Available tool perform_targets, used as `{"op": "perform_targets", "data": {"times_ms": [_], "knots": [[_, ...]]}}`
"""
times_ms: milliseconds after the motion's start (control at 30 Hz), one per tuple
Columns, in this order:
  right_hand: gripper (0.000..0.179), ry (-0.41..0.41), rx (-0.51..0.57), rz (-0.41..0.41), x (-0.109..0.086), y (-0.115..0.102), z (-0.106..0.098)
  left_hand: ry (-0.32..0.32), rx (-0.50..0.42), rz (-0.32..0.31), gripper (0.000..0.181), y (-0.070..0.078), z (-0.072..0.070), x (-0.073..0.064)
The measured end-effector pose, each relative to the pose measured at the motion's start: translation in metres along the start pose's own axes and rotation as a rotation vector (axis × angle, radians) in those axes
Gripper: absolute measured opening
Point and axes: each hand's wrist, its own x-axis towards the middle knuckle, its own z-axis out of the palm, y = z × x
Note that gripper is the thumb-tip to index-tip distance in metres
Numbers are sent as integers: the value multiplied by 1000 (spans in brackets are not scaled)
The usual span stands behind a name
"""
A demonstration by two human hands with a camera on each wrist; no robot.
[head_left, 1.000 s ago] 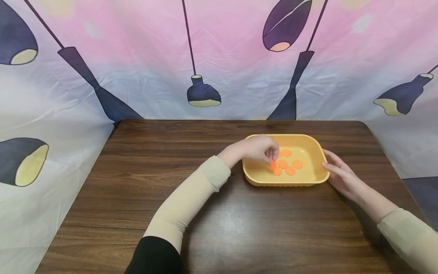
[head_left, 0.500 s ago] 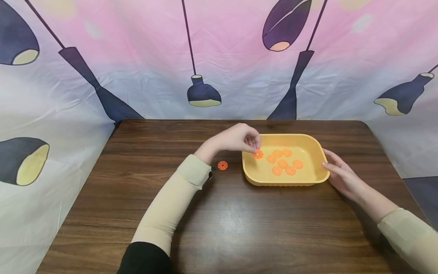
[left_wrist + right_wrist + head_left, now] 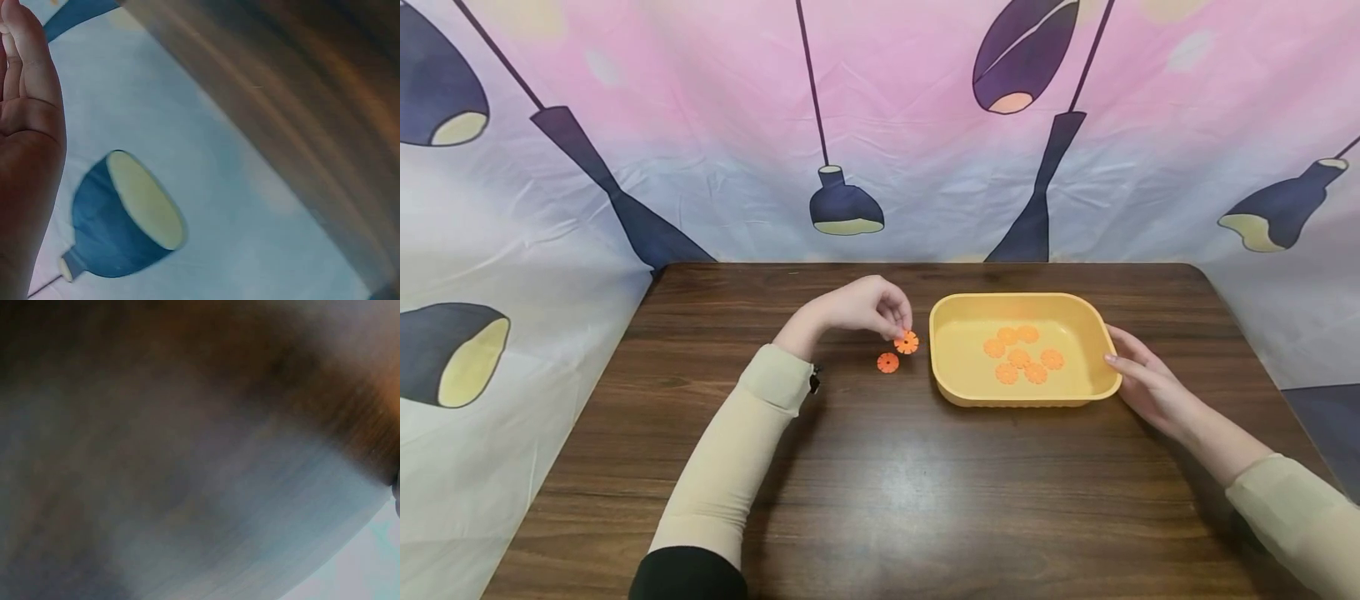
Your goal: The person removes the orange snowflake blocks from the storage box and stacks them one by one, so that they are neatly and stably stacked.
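Note:
My left hand point(image 3: 865, 307) pinches an orange notched disc point(image 3: 906, 342) by its edge, just left of the yellow tub point(image 3: 955, 390). Close below it, a second orange disc point(image 3: 887, 362) with a dark centre hole lies flat on the table. At the tub's right end, my right hand point(image 3: 1150, 385) holds the rim, thumb on top and fingers along the outside. Several more orange discs point(image 3: 1018, 358) lie loosely on the tub floor, some overlapping. The left wrist view catches only part of the left hand point(image 3: 31, 81) at its edge; the disc is out of sight there.
Everything stands on a dark wood-grain table point(image 3: 880, 483). Behind it hangs a cloth point(image 3: 925, 200) printed with lamps, close to the table's far edge. The right wrist view is mostly blurred.
The left hand has lifted an orange disc out of the tub and carried it left over the table. Its arm uncovered the disc on the table. The right hand stays at the tub.

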Motion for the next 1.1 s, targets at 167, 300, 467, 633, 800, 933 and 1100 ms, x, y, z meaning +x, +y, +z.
{"op": "perform_targets", "data": {"times_ms": [167, 300, 467, 633, 800, 933, 1100], "knots": [[45, -3, -10, 0, 0, 0, 1, 4, -67, -82, 7, -20, 4, -7], [45, -8, -6, -6, 0, 0, 1, 24, -96, -146, 9, -33, 8, -10], [45, -9, -10, -10, 0, 0, 1, 29, -126, -201, 11, -41, 10, -11], [45, 1, -4, -14, 1, 0, 1, 11, -146, -223, 11, -47, 14, -9], [44, 2, 10, -19, 2, 1, 0, 10, -145, -227, 11, -49, 17, -7], [44, 3, 8, -18, 2, 0, 1, 9, -135, -224, 12, -50, 18, -6], [43, 10, -24, -3, 1, -1, 2, 13, -119, -236, 12, -51, 20, -6]]}}
